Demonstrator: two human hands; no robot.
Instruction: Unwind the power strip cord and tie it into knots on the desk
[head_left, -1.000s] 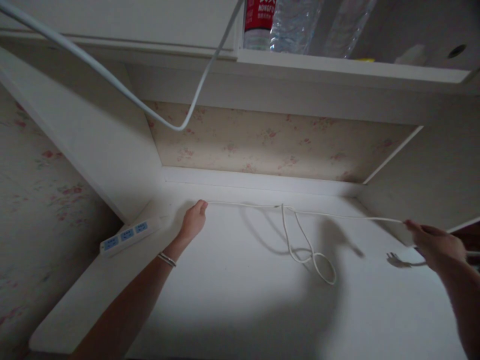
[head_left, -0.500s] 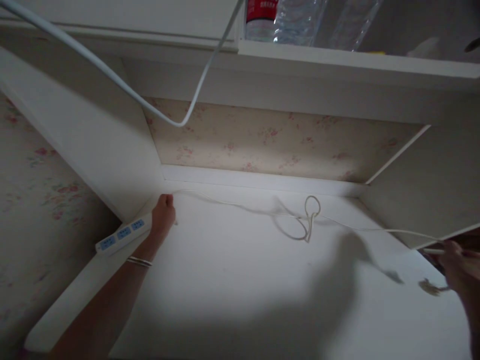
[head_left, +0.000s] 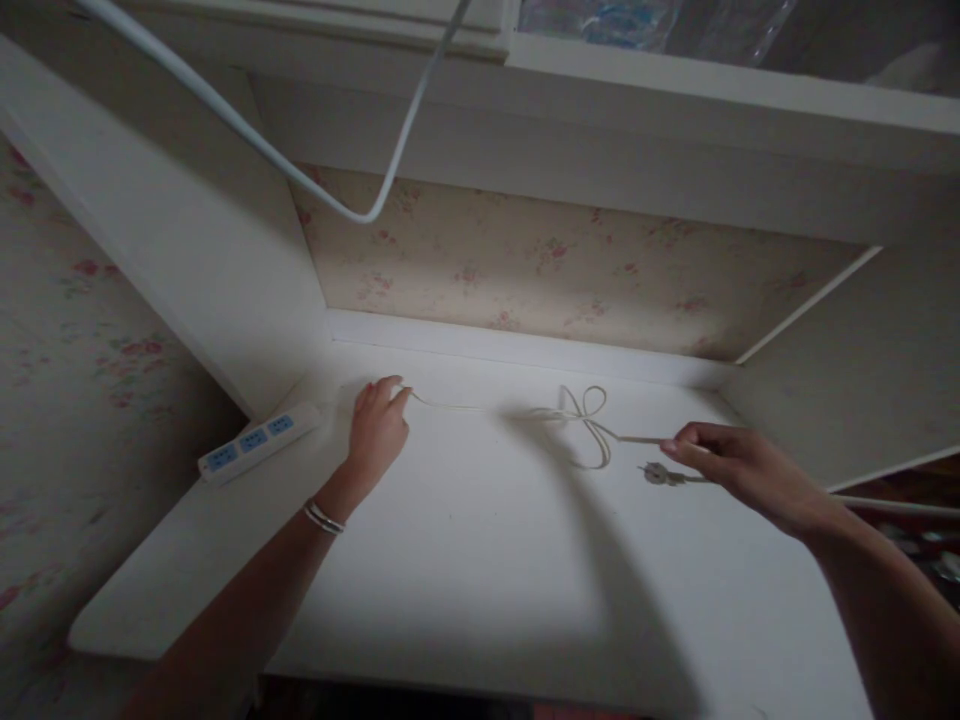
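A thin white power cord (head_left: 594, 432) runs across the white desk and lies in loose loops right of the middle. My left hand (head_left: 379, 430) is over the desk at the cord's left stretch, fingers curled and pinching the cord near the fingertips. At the right, my right hand (head_left: 724, 465) is closed on the cord, and the plug (head_left: 660, 474) dangles on a short end just below its fingers. On the left of the desk lies a white power strip (head_left: 259, 443) with blue socket faces, apart from my left hand.
The white desk (head_left: 465, 570) is bounded by a left side panel (head_left: 172, 250), a flowered back wall (head_left: 480, 260) and a right panel (head_left: 862, 380). Overhead are a shelf (head_left: 675, 75) with plastic bottles and a bent white rod or cable (head_left: 367, 215) hanging close to the camera.
My right hand has come inward from the far right with the cord and plug. My left hand has moved right, away from the power strip. The cord between them now hangs slacker.
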